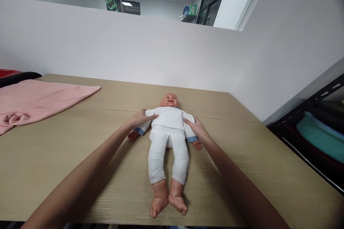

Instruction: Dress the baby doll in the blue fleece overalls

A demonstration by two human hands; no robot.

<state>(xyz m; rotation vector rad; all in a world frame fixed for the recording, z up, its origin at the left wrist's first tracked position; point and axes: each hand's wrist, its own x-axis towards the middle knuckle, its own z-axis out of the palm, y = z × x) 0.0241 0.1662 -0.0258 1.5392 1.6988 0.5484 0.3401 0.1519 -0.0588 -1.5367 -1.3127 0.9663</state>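
A baby doll (169, 118) lies on its back on the wooden table (107, 171), head toward the wall and bare feet toward me. It wears a white long-sleeved top with blue cuffs and white trousers. My left hand (140, 118) is closed around the doll's sleeved arm on the left, thumb pointing in at its chest. On the other side, my right hand (196, 126) holds the opposite sleeve, its thumb across the upper arm. Most fingers of both hands are hidden behind the doll's arms.
A pink cloth (45, 100) is spread at the table's left, one corner bunched. Behind it are a black and red object (16, 75). A low white wall (134, 50) borders the table's far side. At right, a black rack (303, 150) holds folded teal fabric (319, 136).
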